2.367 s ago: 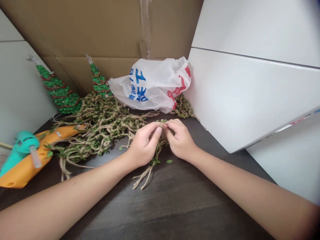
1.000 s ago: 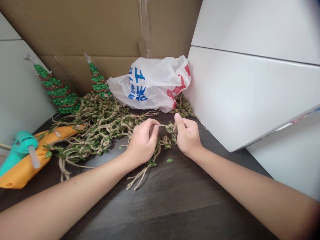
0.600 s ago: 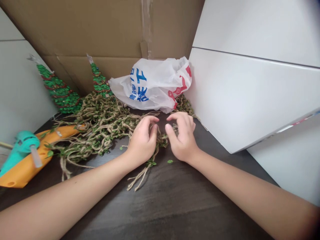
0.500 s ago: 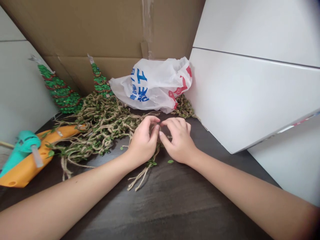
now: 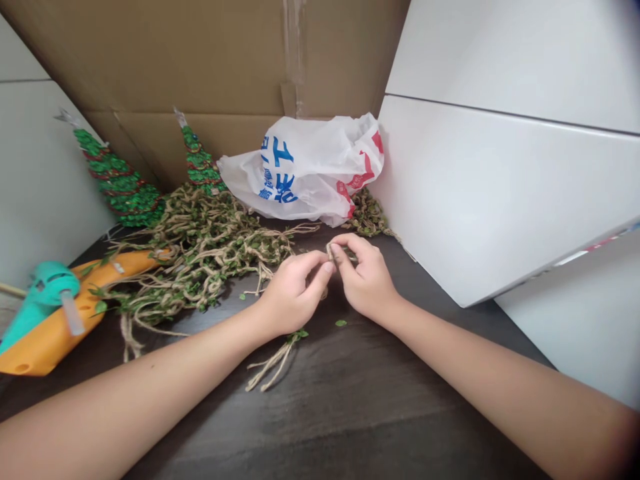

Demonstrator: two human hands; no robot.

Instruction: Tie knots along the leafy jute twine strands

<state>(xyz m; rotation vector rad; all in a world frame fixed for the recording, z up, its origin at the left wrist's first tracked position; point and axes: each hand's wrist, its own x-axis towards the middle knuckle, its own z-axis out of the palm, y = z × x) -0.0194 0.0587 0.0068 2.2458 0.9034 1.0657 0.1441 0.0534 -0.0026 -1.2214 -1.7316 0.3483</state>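
My left hand (image 5: 295, 293) pinches a jute twine garland (image 5: 287, 343) with small green leaves, thumb against forefinger. Its frayed tail ends hang below that hand onto the dark table. Close by on the right, my right hand (image 5: 363, 273) grips a small bit of the same twine between thumb and fingers, and a short loop shows at its fingertips. Most of the held piece is hidden behind the hands. To the left lies a tangled heap of leafy twine (image 5: 215, 247). One loose green leaf (image 5: 341, 323) rests below my right hand.
Behind the hands lies a white plastic bag (image 5: 310, 167) with blue and red print, more twine (image 5: 370, 213) beside it. Two green tinsel trees (image 5: 117, 177) stand back left. A teal glue gun (image 5: 47, 293) rests on an orange holder (image 5: 55, 340). A white box (image 5: 500, 193) borders the right.
Both hands have shifted slightly right. My right fingers have closed on the twine, and a small loop now shows there. The hanging twine tail has moved a little left and down.
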